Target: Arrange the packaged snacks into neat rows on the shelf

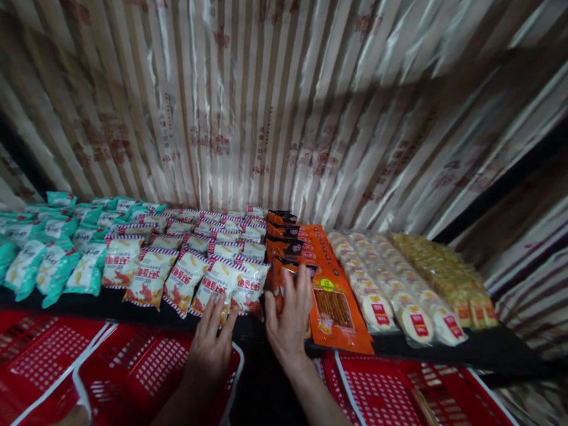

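Observation:
My left hand (210, 340) has its fingers stretched apart, their tips against the lower front of a white snack bag (214, 283) with red lettering. Beside it, my right hand (289, 319) lies over the front of a black-and-orange snack bag (276, 281). Thumb and fingers there are apart, and much of that bag is hidden behind them. More white bags with striped top edges (144, 276) stand in rows to the left. Just right of my right hand is a flat orange packet (340, 301) with a window showing brown sticks.
Teal snack bags (58, 268) fill the shelf's left end. Round packaged snacks (376, 311) and yellowish packets (461, 306) line the right. Red baskets (143, 374) sit below the black shelf edge (508, 345). Striped printed sheeting (233, 97) hangs behind.

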Demonstrator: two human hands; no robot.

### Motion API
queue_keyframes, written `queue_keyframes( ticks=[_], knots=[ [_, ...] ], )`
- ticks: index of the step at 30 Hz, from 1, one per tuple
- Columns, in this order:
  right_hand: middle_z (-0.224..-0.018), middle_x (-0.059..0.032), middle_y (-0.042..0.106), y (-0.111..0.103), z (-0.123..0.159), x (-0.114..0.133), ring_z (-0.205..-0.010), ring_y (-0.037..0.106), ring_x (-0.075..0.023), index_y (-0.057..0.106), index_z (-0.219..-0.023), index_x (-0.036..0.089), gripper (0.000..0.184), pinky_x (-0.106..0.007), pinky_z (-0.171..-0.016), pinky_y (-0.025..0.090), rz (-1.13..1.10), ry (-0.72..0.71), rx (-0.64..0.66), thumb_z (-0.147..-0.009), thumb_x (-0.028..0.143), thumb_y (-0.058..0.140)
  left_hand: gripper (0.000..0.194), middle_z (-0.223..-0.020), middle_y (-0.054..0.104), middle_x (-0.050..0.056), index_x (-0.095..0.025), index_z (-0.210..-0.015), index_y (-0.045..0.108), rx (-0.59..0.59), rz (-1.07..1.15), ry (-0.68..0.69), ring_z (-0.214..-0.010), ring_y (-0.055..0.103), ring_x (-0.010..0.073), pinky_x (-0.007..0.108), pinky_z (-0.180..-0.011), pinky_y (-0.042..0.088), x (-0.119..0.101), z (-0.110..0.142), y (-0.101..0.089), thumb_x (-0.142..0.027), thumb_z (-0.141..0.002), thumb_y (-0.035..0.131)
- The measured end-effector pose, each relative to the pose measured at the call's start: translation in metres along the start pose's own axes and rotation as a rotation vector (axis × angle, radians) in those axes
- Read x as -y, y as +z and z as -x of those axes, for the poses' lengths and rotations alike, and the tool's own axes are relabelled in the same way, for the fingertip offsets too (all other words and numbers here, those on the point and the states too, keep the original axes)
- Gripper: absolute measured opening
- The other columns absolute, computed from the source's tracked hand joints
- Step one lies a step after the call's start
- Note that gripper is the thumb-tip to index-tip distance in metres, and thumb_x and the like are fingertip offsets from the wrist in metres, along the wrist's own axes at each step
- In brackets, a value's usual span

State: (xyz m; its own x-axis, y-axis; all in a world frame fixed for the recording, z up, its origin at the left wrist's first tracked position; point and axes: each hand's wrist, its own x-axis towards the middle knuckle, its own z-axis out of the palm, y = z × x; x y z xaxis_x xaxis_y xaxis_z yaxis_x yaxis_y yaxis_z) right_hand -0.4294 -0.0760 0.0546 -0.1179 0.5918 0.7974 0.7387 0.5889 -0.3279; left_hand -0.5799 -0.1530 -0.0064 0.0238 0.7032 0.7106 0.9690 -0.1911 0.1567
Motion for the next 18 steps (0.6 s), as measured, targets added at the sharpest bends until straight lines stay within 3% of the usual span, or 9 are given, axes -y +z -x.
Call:
queue_keyframes(
  ticks=[4, 8, 12, 18],
  knots=[
    [-0.152, -0.0156, 0.02, -0.019, 0.012, -0.041, -0.138, 0.02, -0.0332, 0.021, -0.145, 0.022, 0.061, -0.06, -0.103, 0.03, -0.027, 0.125, 0.046, -0.091, 0.039, 0.044, 0.041, -0.13, 0.05, 0.014, -0.022, -0.125, 0.056, -0.065, -0.073, -0.141, -0.122, 0.046, 0.0296, 0.045, -0.094, 0.049, -0.009, 0.002, 0.003, -0.017, -0.086, 0.045],
    [-0.147, -0.0166, 0.029, -0.019, 0.032, -0.071, -0.135, 0.028, -0.032, 0.022, -0.145, 0.02, 0.069, -0.056, -0.103, 0.031, -0.082, 0.138, 0.165, -0.088, 0.047, 0.049, 0.035, -0.114, 0.054, 0.014, -0.019, -0.121, 0.055, -0.094, -0.071, -0.224, -0.107, 0.053, 0.0264, 0.043, -0.086, 0.053, -0.01, 0.009, 0.005, -0.018, -0.088, 0.045],
    [-0.141, -0.0178, 0.039, -0.013, 0.042, -0.081, -0.129, 0.038, -0.0316, 0.021, -0.146, 0.017, 0.077, -0.052, -0.101, 0.035, -0.139, 0.209, 0.23, -0.085, 0.052, 0.051, 0.03, -0.109, 0.052, 0.012, -0.017, -0.115, 0.055, -0.099, -0.02, -0.191, -0.106, 0.052, 0.0243, 0.042, -0.088, 0.051, -0.01, 0.014, 0.012, -0.014, -0.089, 0.043],
    [-0.143, -0.017, 0.036, -0.011, 0.04, -0.081, -0.131, 0.036, -0.0294, 0.017, -0.147, 0.017, 0.077, -0.047, -0.102, 0.036, -0.203, 0.236, 0.245, -0.086, 0.05, 0.051, 0.026, -0.109, 0.051, 0.011, -0.02, -0.109, 0.058, -0.117, 0.022, -0.232, -0.103, 0.052, 0.0223, 0.039, -0.085, 0.052, -0.011, 0.011, 0.025, -0.013, -0.088, 0.045]
  ],
)
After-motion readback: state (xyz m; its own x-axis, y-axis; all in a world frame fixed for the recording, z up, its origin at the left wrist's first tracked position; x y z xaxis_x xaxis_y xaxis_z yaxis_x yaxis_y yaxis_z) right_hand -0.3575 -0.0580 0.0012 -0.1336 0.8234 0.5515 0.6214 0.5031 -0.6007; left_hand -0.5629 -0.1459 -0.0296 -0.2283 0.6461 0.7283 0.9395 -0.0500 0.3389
